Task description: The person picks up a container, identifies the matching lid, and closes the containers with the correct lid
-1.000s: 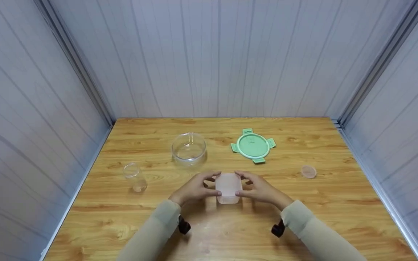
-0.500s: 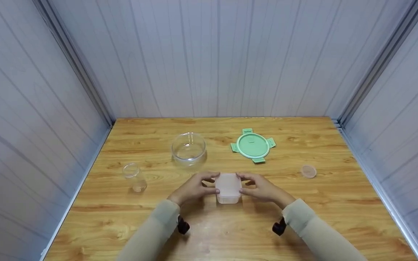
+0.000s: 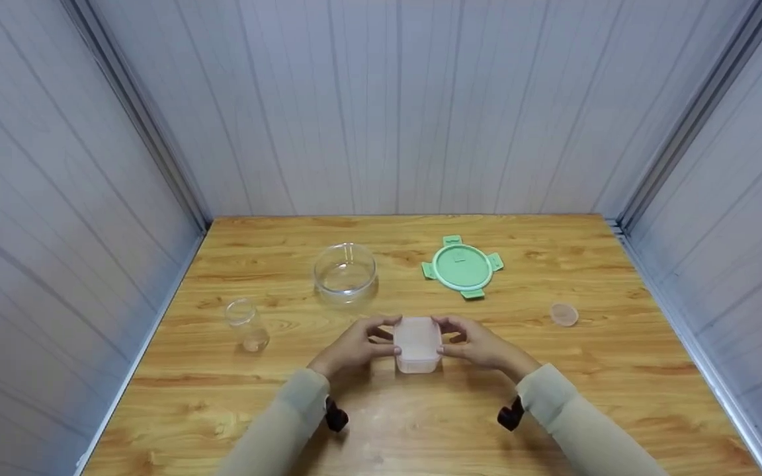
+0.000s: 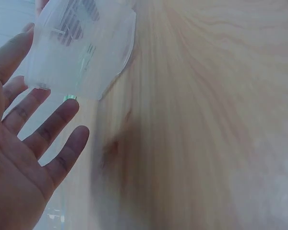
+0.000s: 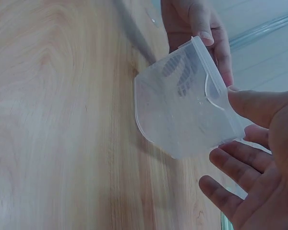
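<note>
Evenly, in the head view, the left hand (image 3: 356,346) and right hand (image 3: 480,346) grip the translucent container (image 3: 417,338) from opposite sides, thumbs nearer the person, probably to keep it level. It sits midway between the left and right edges of the desk (image 3: 421,443), well short of the far edge. The glass bowl (image 3: 345,291) and green lid (image 3: 462,268) lie toward that far edge, perhaps leaving elbow room; the clear jar (image 3: 247,325) stands toward the left edge, the small disc (image 3: 563,315) toward the right.

Through the left wrist view, the thumb and a finger pinch the container near its rim while the other fingers spread loosely, suggesting a light hold.

By the right wrist view, the right hand mirrors this, thumb against the rim; whether the base touches the desk, I cannot tell.
</note>
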Available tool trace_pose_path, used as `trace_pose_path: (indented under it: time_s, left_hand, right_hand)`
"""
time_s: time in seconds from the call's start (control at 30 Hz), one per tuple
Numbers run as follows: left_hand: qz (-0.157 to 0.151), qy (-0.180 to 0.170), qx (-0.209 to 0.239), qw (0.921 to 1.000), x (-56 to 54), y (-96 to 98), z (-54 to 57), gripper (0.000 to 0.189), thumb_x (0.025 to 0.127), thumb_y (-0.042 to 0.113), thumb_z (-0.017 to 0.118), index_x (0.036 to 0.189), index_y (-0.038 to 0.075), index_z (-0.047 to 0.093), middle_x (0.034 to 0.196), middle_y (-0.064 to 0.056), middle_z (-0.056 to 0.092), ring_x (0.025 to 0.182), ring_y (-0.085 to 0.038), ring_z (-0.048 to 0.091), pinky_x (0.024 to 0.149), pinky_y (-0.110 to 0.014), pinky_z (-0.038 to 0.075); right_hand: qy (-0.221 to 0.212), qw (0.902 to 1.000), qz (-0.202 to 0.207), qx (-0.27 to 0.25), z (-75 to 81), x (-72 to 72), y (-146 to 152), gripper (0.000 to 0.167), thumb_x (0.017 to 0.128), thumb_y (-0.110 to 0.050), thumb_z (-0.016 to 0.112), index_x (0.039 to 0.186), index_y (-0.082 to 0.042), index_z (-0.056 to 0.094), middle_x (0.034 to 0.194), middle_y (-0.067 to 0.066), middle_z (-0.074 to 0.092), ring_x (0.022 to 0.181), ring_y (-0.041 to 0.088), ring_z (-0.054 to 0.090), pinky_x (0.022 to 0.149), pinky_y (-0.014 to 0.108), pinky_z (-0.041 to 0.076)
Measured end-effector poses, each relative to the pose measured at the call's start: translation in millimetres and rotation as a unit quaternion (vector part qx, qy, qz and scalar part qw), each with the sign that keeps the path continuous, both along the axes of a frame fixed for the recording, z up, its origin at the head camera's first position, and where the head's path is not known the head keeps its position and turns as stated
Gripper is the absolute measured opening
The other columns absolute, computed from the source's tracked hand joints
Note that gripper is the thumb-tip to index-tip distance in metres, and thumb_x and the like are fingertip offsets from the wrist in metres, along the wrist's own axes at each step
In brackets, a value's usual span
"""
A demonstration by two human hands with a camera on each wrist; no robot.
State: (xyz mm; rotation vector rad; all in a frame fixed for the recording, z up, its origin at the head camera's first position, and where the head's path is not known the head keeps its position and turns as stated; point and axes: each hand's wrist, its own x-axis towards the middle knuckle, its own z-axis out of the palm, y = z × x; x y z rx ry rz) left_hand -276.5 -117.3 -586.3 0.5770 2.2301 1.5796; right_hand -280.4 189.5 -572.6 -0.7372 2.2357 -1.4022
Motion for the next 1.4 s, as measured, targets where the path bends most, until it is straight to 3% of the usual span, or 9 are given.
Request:
trace_pose_path:
  time_s: [0.3,0.43,0.57,0.77,0.9,1.07,1.4]
  left_hand:
    - [0.015,-0.034,0.025,0.9990,1.4,2.0,-2.9,0.060,0.101,0.017,0.079,0.156,0.010,0.057,0.156,-0.016,0.060,0.126,-0.032,0.066,0.108,-0.047,0.058]
    - [0.027,-0.065,0.042,0.9966,1.3,3.4,-4.8,0.059,0.102,0.016,0.076,0.157,0.010,0.056,0.157,-0.015,0.058,0.123,-0.028,0.066,0.102,-0.044,0.060]
    - [0.040,-0.090,0.055,0.9937,0.5,5.5,-5.7,0.056,0.104,0.016,0.072,0.156,0.007,0.055,0.157,-0.016,0.058,0.119,-0.025,0.067,0.098,-0.044,0.061]
    - [0.050,-0.113,0.080,0.9890,-0.7,9.7,-4.4,0.053,0.102,0.012,0.072,0.152,0.001,0.055,0.147,-0.019,0.061,0.113,-0.023,0.067,0.092,-0.040,0.061]
    - [0.051,-0.132,0.095,0.9855,-0.9,11.7,-3.2,0.051,0.101,0.008,0.071,0.149,0.000,0.055,0.143,-0.018,0.060,0.111,-0.022,0.067,0.090,-0.038,0.062]
    - [0.053,-0.139,0.091,0.9847,-1.2,11.8,-4.8,0.049,0.101,0.007,0.070,0.148,0.001,0.057,0.142,-0.017,0.061,0.111,-0.022,0.066,0.094,-0.040,0.062]
    - [0.053,-0.137,0.094,0.9847,-2.0,11.9,-5.1,0.047,0.102,0.008,0.071,0.147,0.001,0.057,0.143,-0.017,0.060,0.115,-0.023,0.066,0.096,-0.037,0.061]
  right_hand:
    - [-0.038,0.9983,0.000,-0.043,-7.4,-0.8,1,0.059,0.108,-0.008,0.065,0.157,0.012,0.041,0.158,0.035,0.050,0.143,0.051,0.053,0.119,0.057,0.049]
    - [-0.048,0.9970,-0.025,-0.055,-6.5,-1.1,-3,0.052,0.109,-0.006,0.061,0.154,0.013,0.044,0.154,0.036,0.053,0.142,0.050,0.054,0.115,0.046,0.053]
    - [-0.057,0.9948,-0.060,-0.059,-4.9,-1.2,-8,0.046,0.109,-0.006,0.059,0.149,0.013,0.048,0.148,0.035,0.057,0.137,0.042,0.059,0.111,0.044,0.057]
    - [-0.116,0.9824,-0.108,-0.099,-6.0,-3.2,-15,0.045,0.104,-0.002,0.062,0.144,0.015,0.050,0.136,0.027,0.063,0.117,0.020,0.064,0.096,0.037,0.063]
    - [-0.148,0.9723,-0.126,-0.129,-8.9,-3.2,-17,0.047,0.101,0.001,0.063,0.143,0.016,0.049,0.130,0.018,0.064,0.110,0.016,0.064,0.089,0.030,0.064]
    - [-0.165,0.9662,-0.142,-0.138,-10.4,-2.9,-19,0.047,0.099,0.004,0.063,0.143,0.014,0.051,0.128,0.016,0.065,0.110,0.017,0.064,0.089,0.029,0.064]
    - [-0.151,0.9675,-0.145,-0.142,-9.7,-3.6,-21,0.045,0.100,0.003,0.063,0.141,0.015,0.051,0.126,0.015,0.065,0.108,0.017,0.065,0.087,0.027,0.064]
